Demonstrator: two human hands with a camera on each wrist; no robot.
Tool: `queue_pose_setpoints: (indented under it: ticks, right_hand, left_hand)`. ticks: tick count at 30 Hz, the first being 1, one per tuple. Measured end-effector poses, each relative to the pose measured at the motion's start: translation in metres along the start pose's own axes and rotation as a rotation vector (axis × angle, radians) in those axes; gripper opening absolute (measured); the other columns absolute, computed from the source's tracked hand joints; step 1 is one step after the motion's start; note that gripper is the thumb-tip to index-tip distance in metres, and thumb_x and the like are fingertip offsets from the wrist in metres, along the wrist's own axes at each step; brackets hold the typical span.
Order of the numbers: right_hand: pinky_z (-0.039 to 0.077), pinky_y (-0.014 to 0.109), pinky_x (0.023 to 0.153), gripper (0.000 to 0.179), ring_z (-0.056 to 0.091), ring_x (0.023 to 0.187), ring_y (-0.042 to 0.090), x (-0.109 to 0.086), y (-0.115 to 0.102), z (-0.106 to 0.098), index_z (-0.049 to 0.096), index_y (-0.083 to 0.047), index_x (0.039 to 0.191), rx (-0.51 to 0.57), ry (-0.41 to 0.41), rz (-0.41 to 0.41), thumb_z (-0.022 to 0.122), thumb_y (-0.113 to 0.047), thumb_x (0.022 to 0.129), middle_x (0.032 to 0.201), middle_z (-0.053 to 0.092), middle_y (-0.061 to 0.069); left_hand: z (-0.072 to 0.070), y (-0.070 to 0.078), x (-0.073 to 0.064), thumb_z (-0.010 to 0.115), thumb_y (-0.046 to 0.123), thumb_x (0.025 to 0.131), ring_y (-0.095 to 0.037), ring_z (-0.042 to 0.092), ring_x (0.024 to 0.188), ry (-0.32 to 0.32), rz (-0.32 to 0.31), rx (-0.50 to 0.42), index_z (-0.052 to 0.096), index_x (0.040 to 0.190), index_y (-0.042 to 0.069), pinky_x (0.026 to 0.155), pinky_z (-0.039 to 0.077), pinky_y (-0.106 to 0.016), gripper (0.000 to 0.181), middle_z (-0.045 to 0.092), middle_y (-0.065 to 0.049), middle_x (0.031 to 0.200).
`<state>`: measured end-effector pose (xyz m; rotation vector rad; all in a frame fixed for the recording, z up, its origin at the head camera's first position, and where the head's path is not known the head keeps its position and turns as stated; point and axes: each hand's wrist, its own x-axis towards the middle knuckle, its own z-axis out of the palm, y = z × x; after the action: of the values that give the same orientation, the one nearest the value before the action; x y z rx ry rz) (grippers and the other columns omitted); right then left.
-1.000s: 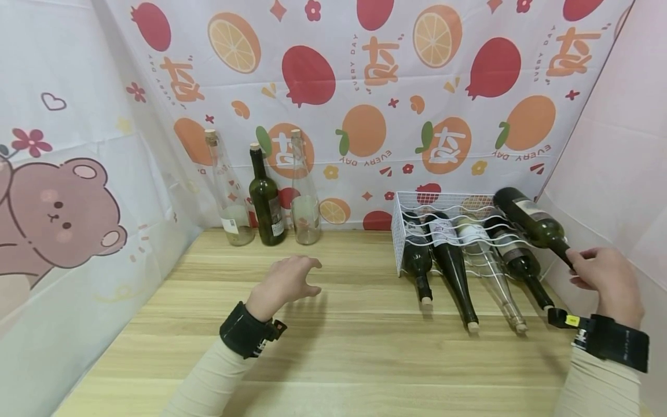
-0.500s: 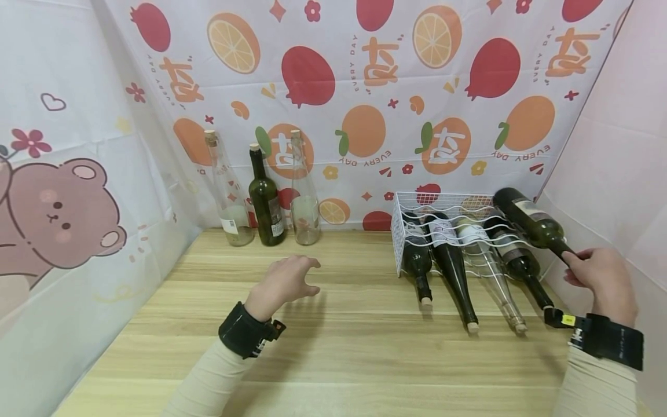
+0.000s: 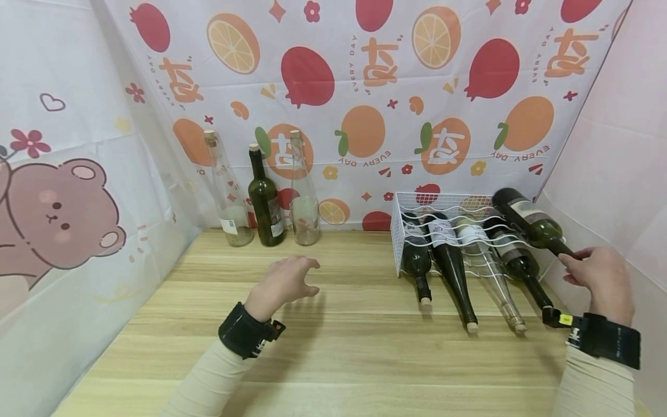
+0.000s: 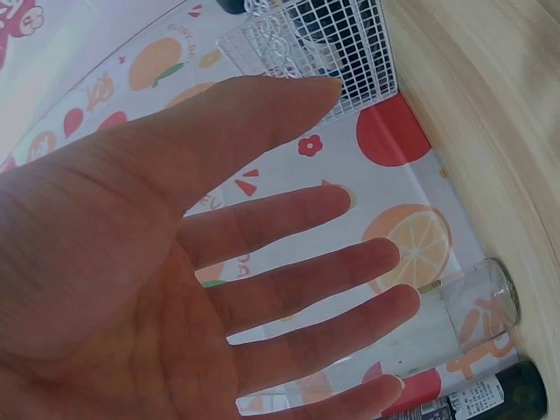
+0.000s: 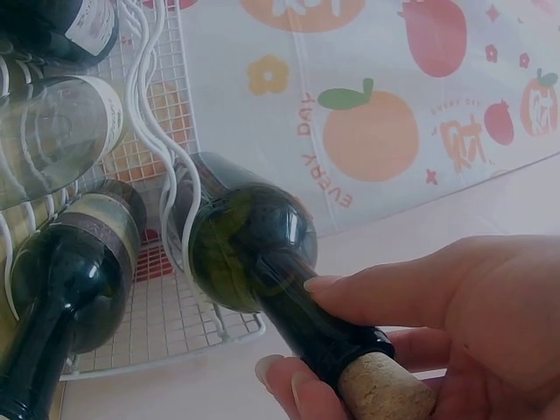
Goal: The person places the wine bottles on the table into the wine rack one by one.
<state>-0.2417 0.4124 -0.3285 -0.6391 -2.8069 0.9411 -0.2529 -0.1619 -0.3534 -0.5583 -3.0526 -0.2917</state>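
Note:
By its neck, my right hand holds a corked dark green wine bottle. The bottle slants over the right end of a white wire wine rack, base toward the back wall and neck toward me. In the right wrist view, thumb and fingers pinch the neck just below the cork. Whether the bottle touches the rack's wavy wires is hard to tell. My left hand hovers over the table, fingers spread and holding nothing. Its palm and straight fingers fill much of the left wrist view.
Several corked bottles lie in the rack, including a clear bottle and a dark bottle, necks jutting forward. Upright at the back left stand a green bottle between two clear ones. Fabric walls enclose the wooden table.
My right hand has shifted slightly left with the bottle's neck, while the bottle's base stays over the rack's right end. The left hand has not visibly moved.

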Motion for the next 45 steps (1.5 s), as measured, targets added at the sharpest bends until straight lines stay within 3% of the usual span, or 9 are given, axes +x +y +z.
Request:
queue_pose_setpoints:
  ticks: [8,15,20,24,32,39,45]
  right_hand:
    - [0.051,0.053,0.071,0.056,0.07,0.062,0.018,-0.0035,-0.0016,-0.0007,0.049,0.021,0.131,-0.028,0.006,0.002,0.053,-0.029,0.105,0.067,0.072,0.009]
    - [0.049,0.063,0.081,0.065,0.073,0.089,0.041,-0.0041,0.0037,-0.0065,0.043,0.021,0.138,-0.011,-0.046,0.03,0.037,-0.037,0.109,0.073,0.074,0.01]
    - [0.046,0.066,0.086,0.059,0.073,0.086,0.037,-0.004,0.0028,-0.0067,0.048,0.021,0.135,-0.008,-0.054,0.015,0.039,-0.031,0.11,0.067,0.072,0.003]
    - [0.047,0.063,0.082,0.056,0.073,0.088,0.04,-0.0032,0.0017,-0.0055,0.049,0.021,0.135,-0.014,-0.039,0.004,0.043,-0.029,0.109,0.065,0.071,0.001]
    - [0.043,0.044,0.066,0.053,0.07,0.093,0.046,-0.0021,0.0015,-0.0036,0.054,0.018,0.13,-0.036,-0.002,0.001,0.053,-0.029,0.106,0.063,0.072,0.003]
    - [0.044,0.044,0.065,0.053,0.067,0.099,0.051,-0.0042,-0.0005,-0.0028,0.053,0.017,0.132,-0.031,0.01,0.018,0.054,-0.029,0.105,0.066,0.074,0.007]
    - [0.044,0.042,0.063,0.054,0.07,0.095,0.048,-0.0065,-0.0012,-0.0039,0.053,0.017,0.132,-0.031,0.001,0.006,0.052,-0.03,0.105,0.07,0.075,0.012]
  left_hand:
    - [0.001,0.0002,-0.0007,0.087,0.03,0.082,-0.035,0.068,0.118,-0.002,-0.003,0.0,0.07,0.129,0.012,0.081,0.06,-0.053,0.053,0.072,-0.01,0.129]
    - [0.0012,-0.0004,-0.0003,0.086,0.029,0.083,-0.036,0.069,0.117,0.003,0.002,0.0,0.07,0.129,0.01,0.082,0.06,-0.054,0.053,0.072,-0.011,0.129]
    - [0.0015,-0.0002,-0.0007,0.086,0.029,0.083,-0.036,0.069,0.116,0.005,0.012,0.0,0.07,0.129,0.01,0.081,0.06,-0.054,0.053,0.073,-0.011,0.129]
    - [0.0017,0.0002,-0.0004,0.086,0.029,0.083,-0.036,0.069,0.116,0.001,0.007,-0.006,0.07,0.129,0.011,0.082,0.06,-0.054,0.052,0.073,-0.011,0.129]
    - [0.003,0.0009,-0.0007,0.087,0.03,0.083,-0.034,0.069,0.116,-0.007,0.005,-0.009,0.07,0.128,0.012,0.083,0.06,-0.053,0.052,0.073,-0.01,0.129]
    - [0.0027,0.0005,-0.0002,0.086,0.029,0.083,-0.035,0.069,0.116,-0.011,-0.001,-0.013,0.07,0.128,0.012,0.082,0.06,-0.052,0.051,0.073,-0.009,0.128]
    - [0.0025,0.0004,-0.0004,0.086,0.028,0.083,-0.035,0.069,0.117,-0.01,-0.002,-0.008,0.07,0.128,0.011,0.081,0.06,-0.052,0.05,0.073,-0.01,0.128]
